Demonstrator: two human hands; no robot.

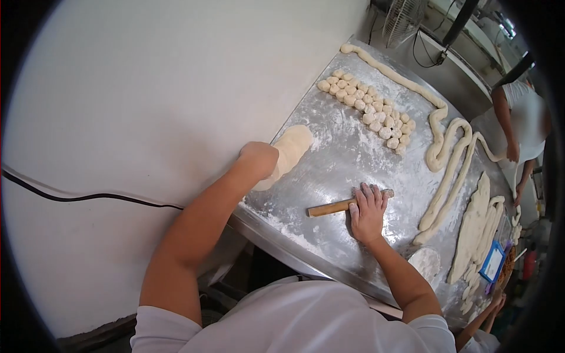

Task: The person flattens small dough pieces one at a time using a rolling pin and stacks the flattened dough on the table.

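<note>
My left hand [259, 160] is curled at the left edge of the metal table, closed on pale flattened dough [294, 144] that sticks out on both sides of it. Its fingertips are hidden behind the back of the hand. My right hand [369, 213] lies palm down across a short wooden rolling pin [329, 207], fingers stretched over it and slightly spread. Flour dusts the fingers and the pin's far end. Beyond the hands sits a cluster of small dough balls [359, 97], several of them white with flour.
A long dough rope [406, 82] snakes along the table's far side. Flat dough sheets [471, 235] and a blue-framed item [493, 260] lie to the right. A co-worker [518, 117] handles dough across the table. A white wall [147, 88] borders the left, with a fan [403, 20] behind.
</note>
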